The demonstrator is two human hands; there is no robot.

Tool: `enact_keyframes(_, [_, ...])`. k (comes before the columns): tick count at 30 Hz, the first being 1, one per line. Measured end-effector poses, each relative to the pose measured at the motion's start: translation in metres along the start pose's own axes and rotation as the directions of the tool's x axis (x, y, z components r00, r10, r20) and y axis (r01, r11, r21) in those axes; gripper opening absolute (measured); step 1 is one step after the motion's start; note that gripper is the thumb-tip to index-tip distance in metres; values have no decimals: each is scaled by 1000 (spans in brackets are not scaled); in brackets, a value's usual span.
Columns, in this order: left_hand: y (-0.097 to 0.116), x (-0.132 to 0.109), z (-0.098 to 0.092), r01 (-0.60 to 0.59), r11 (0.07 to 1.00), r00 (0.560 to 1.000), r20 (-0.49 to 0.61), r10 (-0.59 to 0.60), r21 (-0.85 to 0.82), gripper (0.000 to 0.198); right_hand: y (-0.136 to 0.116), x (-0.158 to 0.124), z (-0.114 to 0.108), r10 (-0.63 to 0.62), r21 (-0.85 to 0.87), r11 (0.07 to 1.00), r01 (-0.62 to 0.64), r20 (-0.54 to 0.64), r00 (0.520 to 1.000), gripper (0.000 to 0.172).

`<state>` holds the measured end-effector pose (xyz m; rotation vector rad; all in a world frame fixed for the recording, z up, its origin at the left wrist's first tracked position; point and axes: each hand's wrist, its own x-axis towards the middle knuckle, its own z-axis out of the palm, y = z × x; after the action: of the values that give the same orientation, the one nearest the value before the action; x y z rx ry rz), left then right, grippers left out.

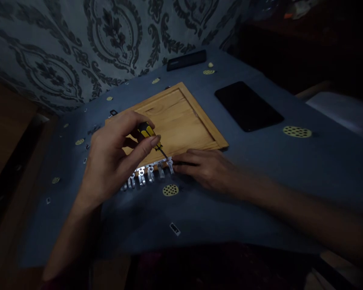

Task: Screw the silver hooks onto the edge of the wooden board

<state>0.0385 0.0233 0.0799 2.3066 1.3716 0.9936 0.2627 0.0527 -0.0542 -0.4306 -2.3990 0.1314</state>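
My left hand (109, 151) is closed around a small yellow-and-black screwdriver (151, 135), its shaft slanting down to the right. The tip meets the right end of a shiny metal hook rack (141, 174), a strip with several hooks along the near edge of a wooden board (169, 121). Thumb and fingers of my right hand (208, 168) are closed at that same end of the rack, beside the screwdriver tip. My left hand hides part of the rack and the board's left side. Whether a screw sits under the tip is too small to tell.
A dark tablet or large phone (248, 105) lies right of the board. Near the wall, a dark oblong object (186, 60) rests on the blue patterned tablecloth (133, 221), with a small pale object (211, 65) close by. Something white (340, 110) is at the right edge.
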Motion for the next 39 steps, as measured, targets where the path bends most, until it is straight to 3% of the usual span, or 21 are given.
enact_keyframes(15, [0, -2, 2, 0, 998, 1000, -17, 1, 56, 24, 1, -2, 2, 23, -21, 1000, -22, 10, 1000, 38])
enact_keyframes(21, [-6, 2, 10, -102, 988, 992, -69, 110, 113, 19, 1, -3, 4, 17, -24, 1000, -17, 5, 1000, 40])
enact_keyframes(26, [-9, 2, 12, -97, 982, 988, -104, 115, 162, 27, 0, -2, 4, 40, -18, 999, -39, 2, 999, 35])
enact_keyframes(31, [-11, 2, 11, -58, 996, 991, -113, 65, 72, 36, 0, 0, 2, 23, 18, 1000, -23, -1, 1000, 36])
enact_keyframes(39, [-6, 4, 11, 20, 989, 998, -54, -28, -146, 26, 0, -2, 3, 40, 5, 999, -40, 8, 999, 36])
